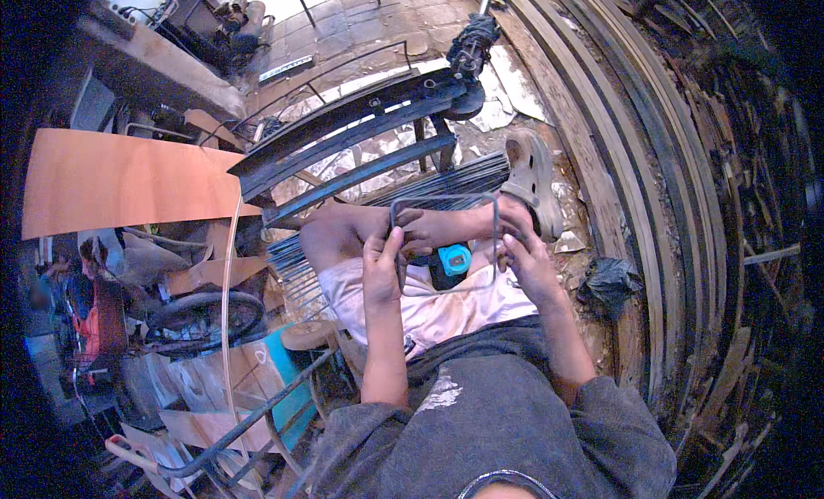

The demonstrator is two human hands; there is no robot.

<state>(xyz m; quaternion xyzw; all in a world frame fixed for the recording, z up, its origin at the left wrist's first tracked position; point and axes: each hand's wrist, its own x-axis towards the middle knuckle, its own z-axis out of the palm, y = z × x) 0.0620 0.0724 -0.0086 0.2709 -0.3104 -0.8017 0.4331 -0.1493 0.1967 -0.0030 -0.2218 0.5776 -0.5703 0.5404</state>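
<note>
Cluttered workshop floor (352,27) runs across the top of the frame, with long wooden boards (592,113) curving down its right side. From my remote seat I see the person sitting low, and a thin grey metal rod bent into a rectangular loop (446,196) at the centre of the frame, above the lap. It lies directly between the hands, neither clearly nearer: the left hand (386,257) has its fingers curled around the loop's left side, thumb uppermost, while the right hand (530,266) pinches the right side between thumb and fingers. I make its sides almost equal, so I cannot name a long axis; its face is toward me.

Through the opening I see a teal and black tape measure (455,260) on the lap, and a bare shin passes behind the upper part. Only fingers cover the loop from my view. Above it in the frame, a bundle of slim dark metal rods (468,175) lies below a black steel beam stand (343,134), well apart from the hands. A crumpled black plastic bag (609,282) is right of the right hand, and an orange-brown wooden sheet (129,186) juts across the upper left.
</note>
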